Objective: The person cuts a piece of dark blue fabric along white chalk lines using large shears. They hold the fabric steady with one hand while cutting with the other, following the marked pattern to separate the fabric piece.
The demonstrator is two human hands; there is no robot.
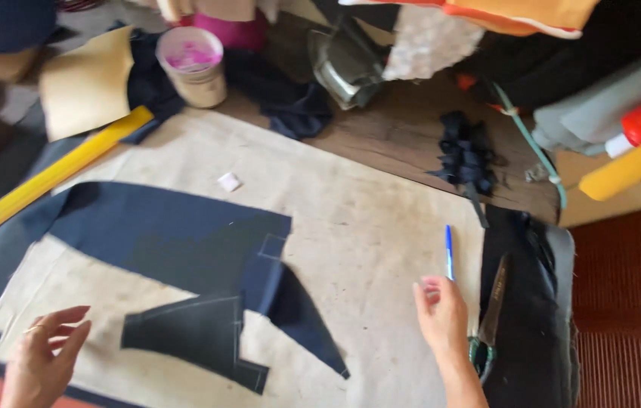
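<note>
Left hand (44, 355) open, empty; right hand (441, 317) open near pen (449, 253).

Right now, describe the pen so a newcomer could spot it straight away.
Start at the big pale work sheet on the table. Near its right edge, just above the right hand, lies a slim blue pen. It is the only bright blue stick there, unlike the dark scissors beside it.

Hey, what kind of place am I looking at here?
Most likely a tailoring or sewing workroom. Cut pieces of navy fabric with chalk lines lie on a worn work table, beside a long yellow ruler, scissors and a heap of dark cloth scraps.
</note>
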